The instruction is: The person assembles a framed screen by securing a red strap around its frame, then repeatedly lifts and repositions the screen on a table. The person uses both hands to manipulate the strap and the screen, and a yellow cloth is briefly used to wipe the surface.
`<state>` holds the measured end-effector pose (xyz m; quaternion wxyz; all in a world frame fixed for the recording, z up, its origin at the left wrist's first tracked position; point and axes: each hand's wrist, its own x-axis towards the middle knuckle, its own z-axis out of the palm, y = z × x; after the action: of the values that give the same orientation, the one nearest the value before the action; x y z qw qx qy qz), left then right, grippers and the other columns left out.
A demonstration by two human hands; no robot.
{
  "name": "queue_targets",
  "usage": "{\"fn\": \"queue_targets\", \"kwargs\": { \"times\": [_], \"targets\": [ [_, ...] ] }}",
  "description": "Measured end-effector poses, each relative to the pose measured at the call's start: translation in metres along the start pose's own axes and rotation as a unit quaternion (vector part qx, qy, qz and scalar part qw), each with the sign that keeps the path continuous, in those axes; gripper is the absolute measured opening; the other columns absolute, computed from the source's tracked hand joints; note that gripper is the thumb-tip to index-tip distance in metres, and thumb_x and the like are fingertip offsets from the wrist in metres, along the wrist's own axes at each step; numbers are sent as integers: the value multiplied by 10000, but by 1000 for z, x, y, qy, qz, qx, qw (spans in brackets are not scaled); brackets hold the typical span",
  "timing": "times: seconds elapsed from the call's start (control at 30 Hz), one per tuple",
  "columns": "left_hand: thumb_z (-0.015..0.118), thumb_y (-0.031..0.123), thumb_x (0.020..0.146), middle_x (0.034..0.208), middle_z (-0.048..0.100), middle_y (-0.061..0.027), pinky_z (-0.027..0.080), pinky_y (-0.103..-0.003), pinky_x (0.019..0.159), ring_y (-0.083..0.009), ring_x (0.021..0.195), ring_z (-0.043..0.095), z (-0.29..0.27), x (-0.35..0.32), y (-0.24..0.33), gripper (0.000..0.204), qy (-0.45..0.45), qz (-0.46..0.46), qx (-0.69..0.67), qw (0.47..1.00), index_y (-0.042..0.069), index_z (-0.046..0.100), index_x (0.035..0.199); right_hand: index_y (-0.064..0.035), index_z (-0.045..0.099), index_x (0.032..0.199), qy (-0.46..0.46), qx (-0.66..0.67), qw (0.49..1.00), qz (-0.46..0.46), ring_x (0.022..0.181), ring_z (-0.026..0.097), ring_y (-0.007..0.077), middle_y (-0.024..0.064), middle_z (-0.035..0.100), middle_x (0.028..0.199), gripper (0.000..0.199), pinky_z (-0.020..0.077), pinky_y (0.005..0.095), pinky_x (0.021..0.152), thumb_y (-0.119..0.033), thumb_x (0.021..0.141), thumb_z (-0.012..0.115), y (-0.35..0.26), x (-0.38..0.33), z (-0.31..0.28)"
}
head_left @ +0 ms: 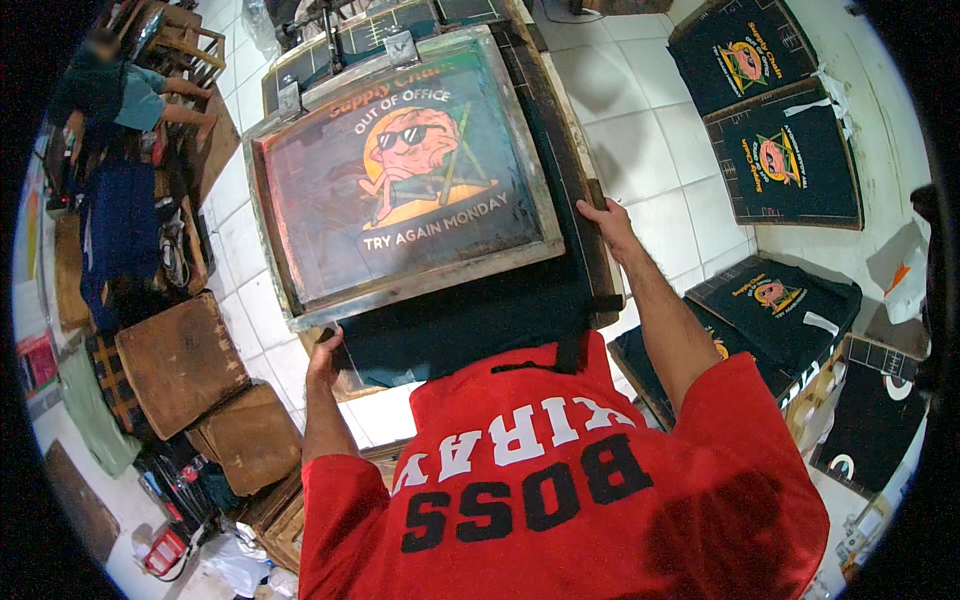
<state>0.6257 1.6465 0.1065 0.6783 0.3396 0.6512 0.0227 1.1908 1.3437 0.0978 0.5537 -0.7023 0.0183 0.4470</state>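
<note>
A screen-printing frame (pixel 428 287) with a wooden rim lies tilted in front of me. Its mesh (pixel 325 235) shows a pink brain character in sunglasses on a deck chair, with lettering around it. Below the frame, black fabric (pixel 465 318) is spread over a wooden board (pixel 603 272). My right hand (pixel 614 232) is closed on the board's right edge, thumb on top and the other fingers mostly hidden. Near the frame's lower left corner, my left hand (pixel 322 358) is closed around the board's near left edge. Metal clamps (pixel 402 50) hold the frame's far side.
Boards with printed black shirts (pixel 800 160) lean along the right wall, and more printed shirts (pixel 775 300) lie lower right. Brown boards (pixel 185 360) are stacked at left. Another person (pixel 140 95) sits at the far left. White floor tiles (pixel 640 150) show between.
</note>
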Motion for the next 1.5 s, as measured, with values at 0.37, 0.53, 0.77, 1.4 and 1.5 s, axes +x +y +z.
{"fn": "queue_targets", "kwargs": {
  "times": [0.37,0.53,0.77,1.4,1.5],
  "targets": [
    [705,402,914,1081,698,-69,550,-416,801,-252,948,676,-6,5,-3,483,-55,27,-10,998,43,601,1220,29,607,1226,3,8,1000,-18,966,667,195,111,698,1096,574,535,330,855,-316,825,829,5,-2,1],
    [715,394,907,1109,696,-80,538,-423,854,-263,988,672,-8,9,-6,510,-77,28,-26,996,30,596,1244,30,608,1224,9,-12,1000,-18,975,662,199,110,697,1100,574,519,332,881,-317,823,829,7,2,-2],
    [787,356,858,1095,679,-78,506,-389,848,-244,975,652,-5,3,-5,554,-44,29,-20,998,21,596,1256,-1,658,1159,-13,-7,1000,-12,917,658,176,73,714,1033,497,507,321,853,-339,832,818,14,13,-5],
    [784,307,862,1045,665,-61,502,-413,781,-222,922,628,0,0,-2,421,1,45,-17,999,-7,652,1109,15,584,1263,0,-29,1000,13,1006,644,210,98,677,1154,566,503,345,909,-342,872,782,5,4,-1],
    [797,301,846,1073,663,-92,507,-417,796,-238,939,631,-1,-1,0,487,-16,59,-25,998,-44,634,1149,6,601,1241,-1,-27,1000,8,969,655,197,85,689,1108,538,516,332,873,-345,874,778,6,3,0]
  ]
}}
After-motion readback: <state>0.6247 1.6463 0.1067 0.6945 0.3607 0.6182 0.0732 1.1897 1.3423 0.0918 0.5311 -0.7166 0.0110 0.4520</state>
